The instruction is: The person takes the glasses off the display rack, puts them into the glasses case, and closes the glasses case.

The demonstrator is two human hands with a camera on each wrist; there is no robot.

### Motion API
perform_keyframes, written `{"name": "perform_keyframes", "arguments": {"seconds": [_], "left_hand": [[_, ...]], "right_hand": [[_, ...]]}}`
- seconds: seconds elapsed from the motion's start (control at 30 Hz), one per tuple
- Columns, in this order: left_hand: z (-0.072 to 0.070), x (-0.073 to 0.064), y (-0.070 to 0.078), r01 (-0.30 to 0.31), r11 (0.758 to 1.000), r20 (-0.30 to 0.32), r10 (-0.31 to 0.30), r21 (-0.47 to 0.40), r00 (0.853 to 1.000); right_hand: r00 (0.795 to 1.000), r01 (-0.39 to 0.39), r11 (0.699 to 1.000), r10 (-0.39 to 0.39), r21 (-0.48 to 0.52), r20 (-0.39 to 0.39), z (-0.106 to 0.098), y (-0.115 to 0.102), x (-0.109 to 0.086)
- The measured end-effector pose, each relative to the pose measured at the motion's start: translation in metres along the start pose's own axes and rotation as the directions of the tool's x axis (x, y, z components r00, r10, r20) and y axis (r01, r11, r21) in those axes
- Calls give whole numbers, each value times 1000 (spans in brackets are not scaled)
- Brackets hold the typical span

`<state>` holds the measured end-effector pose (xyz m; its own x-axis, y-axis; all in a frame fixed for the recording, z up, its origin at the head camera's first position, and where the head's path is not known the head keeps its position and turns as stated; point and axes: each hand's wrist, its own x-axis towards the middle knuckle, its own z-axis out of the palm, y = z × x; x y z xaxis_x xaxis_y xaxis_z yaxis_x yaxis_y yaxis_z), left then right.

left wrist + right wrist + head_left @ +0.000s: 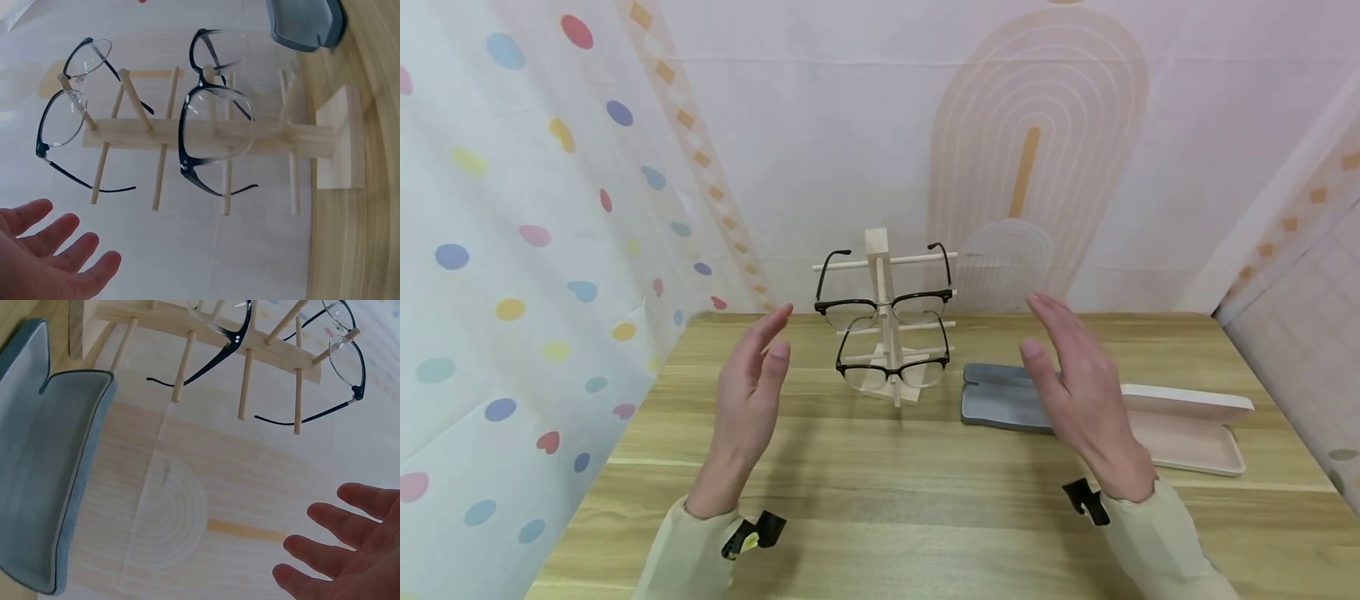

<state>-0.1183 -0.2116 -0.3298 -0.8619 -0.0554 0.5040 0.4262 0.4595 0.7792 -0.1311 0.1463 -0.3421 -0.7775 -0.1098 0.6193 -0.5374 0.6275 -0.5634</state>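
A wooden glasses stand (880, 242) with crosswise pegs rises from the table in the head view. Its top pair of eyeglasses (847, 303) has dark browline frames with clear lower lens edges. Below it hangs a second dark-framed pair of eyeglasses (853, 367). My left hand (748, 392) hovers left of the stand, fingers extended and apart from everything. On the other side, my right hand (1078, 383) is raised with straight fingers, overlapping the blue-grey glasses case (1000, 407) in this view. Both hands hold nothing.
The blue-grey case lies open right of the stand. Beside it is an open case with a white lid and pinkish inside (1195, 433). A patterned curtain (820, 125) hangs behind and left of the wooden table (880, 517).
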Motion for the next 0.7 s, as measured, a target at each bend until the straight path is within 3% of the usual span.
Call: {"name": "perform_keyframes", "arguments": {"seconds": [0.2,0.47,0.53,0.6,0.7], "left_hand": [[2,10,10,52,987,-10,-54,-153,998],[8,23,21,123,924,-17,-138,-363,990],[9,26,22,159,893,-2,-176,-420,984],[10,28,24,197,848,16,-217,-492,976],[11,32,25,242,762,31,-281,-600,959]], "right_hand": [[999,-44,998,44,46,14,5,-9,9],[999,-38,995,38,96,4,12,-14,22],[999,-37,994,36,104,7,14,-16,25],[999,-35,993,34,114,8,16,-19,28],[999,-35,991,34,127,9,19,-22,34]]}}
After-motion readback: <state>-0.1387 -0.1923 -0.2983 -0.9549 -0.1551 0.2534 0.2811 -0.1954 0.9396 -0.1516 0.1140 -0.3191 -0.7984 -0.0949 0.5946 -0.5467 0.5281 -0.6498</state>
